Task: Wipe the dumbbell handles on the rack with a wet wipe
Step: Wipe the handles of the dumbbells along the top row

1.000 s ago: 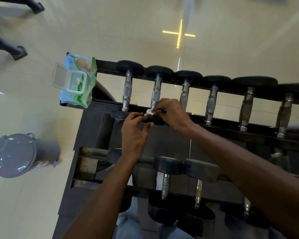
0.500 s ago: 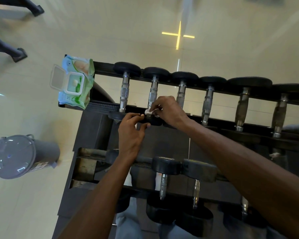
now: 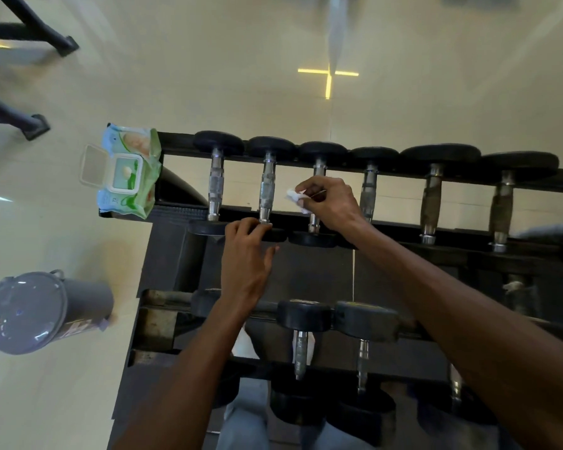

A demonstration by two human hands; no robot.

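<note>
A black dumbbell rack [image 3: 173, 248] carries a top row of several black dumbbells with metal handles. My right hand [image 3: 330, 203] is closed on a crumpled white wet wipe [image 3: 294, 196] and lies over the third dumbbell's handle [image 3: 317, 167] from the left. My left hand [image 3: 246, 258] rests its fingertips on the near head of the second dumbbell [image 3: 267, 190], whose handle is bare. The first dumbbell [image 3: 216, 190] stands untouched at the left.
An open pack of wet wipes [image 3: 129, 172] sits on the rack's left end. A grey lidded bin [image 3: 43, 311] stands on the floor at the left. Lower shelves hold more dumbbells [image 3: 301, 339]. Black equipment legs [image 3: 33, 125] stand at the far left.
My right hand with the wipe has moved right and up, from the near end of the second dumbbell to the third dumbbell's handle. My left hand stays on the second dumbbell's near head.
</note>
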